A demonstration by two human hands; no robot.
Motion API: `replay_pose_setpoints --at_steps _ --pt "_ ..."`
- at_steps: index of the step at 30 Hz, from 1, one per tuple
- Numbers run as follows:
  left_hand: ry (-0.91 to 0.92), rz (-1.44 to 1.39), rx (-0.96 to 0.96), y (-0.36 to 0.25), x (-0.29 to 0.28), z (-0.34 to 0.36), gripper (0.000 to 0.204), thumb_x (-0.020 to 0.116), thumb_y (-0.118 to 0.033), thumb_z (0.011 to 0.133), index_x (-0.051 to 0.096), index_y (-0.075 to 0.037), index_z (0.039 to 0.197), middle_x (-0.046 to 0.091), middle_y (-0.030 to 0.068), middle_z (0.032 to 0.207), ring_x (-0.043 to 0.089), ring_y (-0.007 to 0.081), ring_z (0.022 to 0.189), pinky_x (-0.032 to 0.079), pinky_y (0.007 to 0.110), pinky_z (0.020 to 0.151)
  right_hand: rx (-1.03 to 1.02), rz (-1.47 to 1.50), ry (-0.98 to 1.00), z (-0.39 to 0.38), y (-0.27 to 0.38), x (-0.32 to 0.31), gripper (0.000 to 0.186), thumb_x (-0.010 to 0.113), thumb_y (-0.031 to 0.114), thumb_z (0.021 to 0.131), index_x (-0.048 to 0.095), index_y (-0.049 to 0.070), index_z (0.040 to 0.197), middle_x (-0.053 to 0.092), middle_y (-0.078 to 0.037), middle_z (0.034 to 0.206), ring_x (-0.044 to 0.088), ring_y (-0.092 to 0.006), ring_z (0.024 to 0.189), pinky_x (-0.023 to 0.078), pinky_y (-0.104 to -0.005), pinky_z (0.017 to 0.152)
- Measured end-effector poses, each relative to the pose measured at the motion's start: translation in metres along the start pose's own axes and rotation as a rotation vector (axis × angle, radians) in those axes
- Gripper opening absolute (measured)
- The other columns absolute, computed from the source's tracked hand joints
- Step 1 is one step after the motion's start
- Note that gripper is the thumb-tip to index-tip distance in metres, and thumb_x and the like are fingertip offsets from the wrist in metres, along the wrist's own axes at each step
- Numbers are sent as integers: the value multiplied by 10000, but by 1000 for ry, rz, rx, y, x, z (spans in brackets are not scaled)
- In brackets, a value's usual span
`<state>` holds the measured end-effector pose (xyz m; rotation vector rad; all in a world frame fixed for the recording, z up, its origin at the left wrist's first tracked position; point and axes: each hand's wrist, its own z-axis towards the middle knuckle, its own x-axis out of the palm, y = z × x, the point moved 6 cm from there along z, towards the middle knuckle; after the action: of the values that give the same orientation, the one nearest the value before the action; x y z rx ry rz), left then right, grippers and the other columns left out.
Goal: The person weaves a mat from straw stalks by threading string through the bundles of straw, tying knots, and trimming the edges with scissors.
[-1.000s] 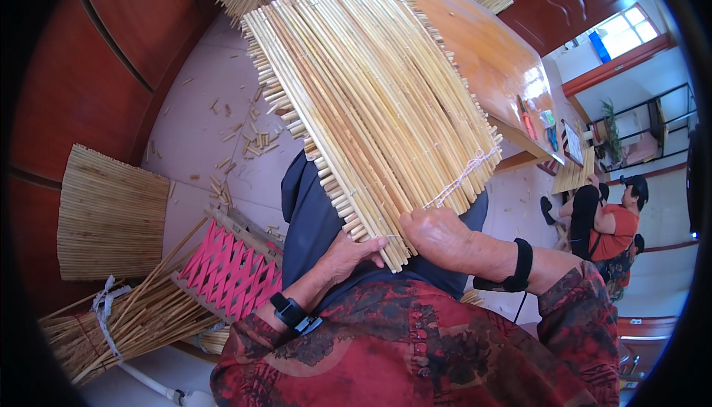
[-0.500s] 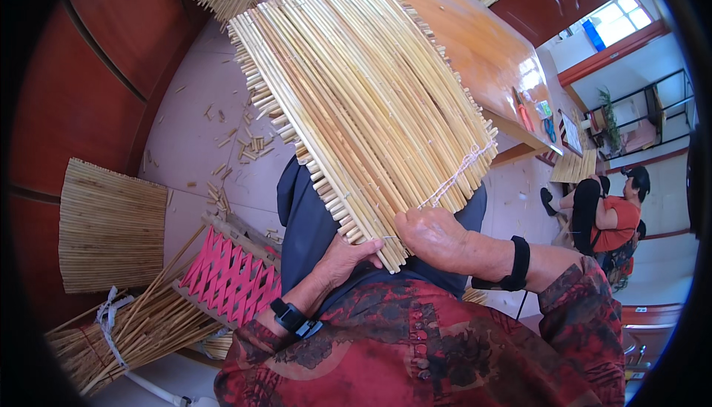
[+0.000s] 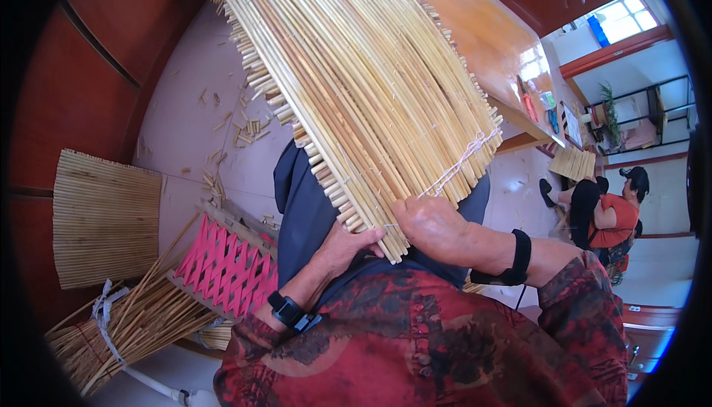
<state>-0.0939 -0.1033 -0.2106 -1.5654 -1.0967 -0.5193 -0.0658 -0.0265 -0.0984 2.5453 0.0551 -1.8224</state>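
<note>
A mat of straight, pale yellow reed stalks (image 3: 363, 88) lies tilted across my lap, its side ends uneven. My left hand (image 3: 345, 250) grips its near left corner, thumb on top and the other fingers partly hidden below. My right hand (image 3: 432, 223) is closed in a pinch over the near edge, close to the left thumb. From it a loose pinkish-white string (image 3: 463, 161) runs in several strands over the stalks to the mat's right side. A short length of string also spans the gap between the two hands.
A wooden table (image 3: 493, 44) stands beyond the mat, with red-handled pliers (image 3: 527, 103) on it. Cut reed pieces (image 3: 252, 131) litter the floor. At left are a second mat (image 3: 107, 218), a tied reed bundle (image 3: 141, 325) and a pink-strapped stool (image 3: 226, 266). A person (image 3: 615, 214) sits at right.
The view has shifted slightly, so the mat's far edge now meets the top of the picture. Both hands keep their holds, with only a small move upward in the picture.
</note>
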Motion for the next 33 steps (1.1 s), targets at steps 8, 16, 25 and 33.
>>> replay_pose_setpoints --at_steps 8,16,25,33 --pt "1 16 18 -5 2 -1 408 628 -50 770 444 -55 1134 566 56 928 598 175 763 539 288 558 63 -54 4 4 0 -1 135 551 68 677 440 21 738 507 -101 583 578 -228 518 456 -328 420" --pt "-1 22 57 -5 6 -1 384 618 -58 777 451 -17 1121 568 75 907 593 164 740 529 252 539 -92 -70 -20 0 6 -5 118 536 95 688 450 28 733 517 -103 571 580 -217 500 442 -319 408" --pt "-18 -10 70 -5 4 -2 360 622 -65 774 472 -13 1098 574 75 889 592 164 728 525 258 563 -88 -135 22 2 8 -7 133 541 113 681 446 32 727 500 -94 571 572 -221 507 433 -310 400" --pt "5 -7 12 1 1 1 420 637 -52 752 458 -67 1132 565 38 945 585 156 811 540 295 586 -32 -108 33 4 7 -2 133 537 94 689 435 24 739 495 -100 576 558 -233 496 440 -324 413"
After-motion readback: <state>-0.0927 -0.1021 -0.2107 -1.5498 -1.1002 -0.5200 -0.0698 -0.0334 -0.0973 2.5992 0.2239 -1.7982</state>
